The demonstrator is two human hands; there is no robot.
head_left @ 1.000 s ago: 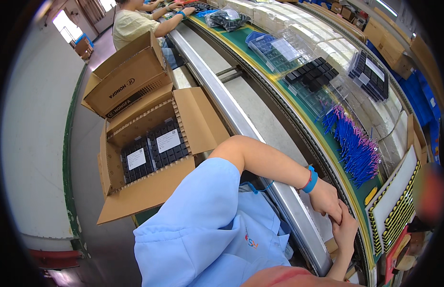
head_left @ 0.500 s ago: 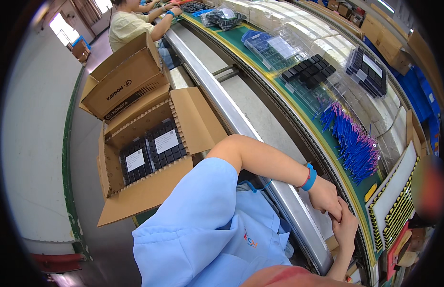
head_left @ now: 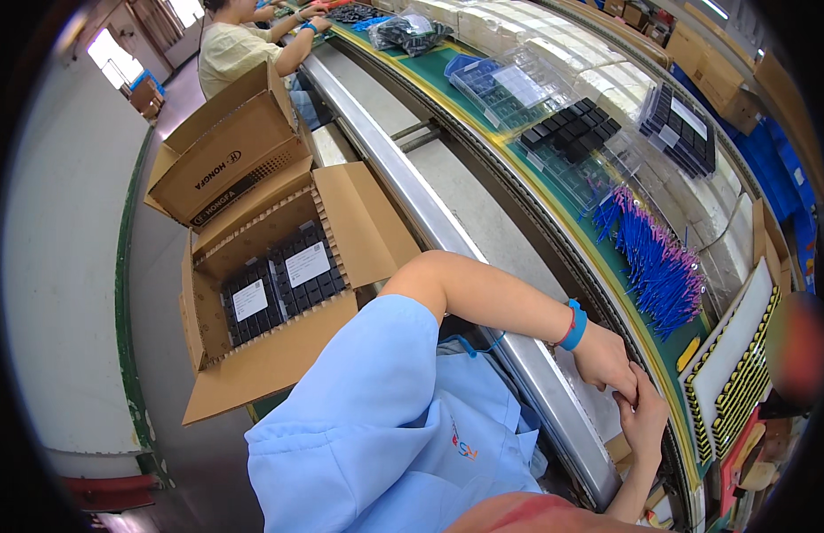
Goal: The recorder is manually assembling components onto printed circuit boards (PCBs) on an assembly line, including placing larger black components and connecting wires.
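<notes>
My left hand [head_left: 607, 362], with a blue band at its wrist, has its fingers curled down and bent inward. Against its fingertips is my right hand [head_left: 645, 422], its fingers bent and the thumb pointing at the left hand. Both are closed together above the near edge of the green-topped line [head_left: 687, 342]; whatever lies between the fingers is hidden. Beyond the hands spreads a bundle of blue wires with pink ends [head_left: 656, 275]. A white board edged with rows of black-and-yellow parts [head_left: 732, 355] lies to the right, beside a small yellow tool [head_left: 688, 354].
An open cardboard box [head_left: 278, 373] with labelled trays of black parts [head_left: 283, 280] stands at left, beside a metal rail [head_left: 447, 231]. Farther along are black blocks [head_left: 572, 131] on clear plastic trays [head_left: 509, 89], stacked black trays [head_left: 683, 129] and a bagged batch [head_left: 412, 34]. A co-worker [head_left: 243, 49] sits at the far end.
My right hand has shifted slightly to the right, and its thumb stands out more from the left fingers. My left hand has moved only a little; the surroundings are the same.
</notes>
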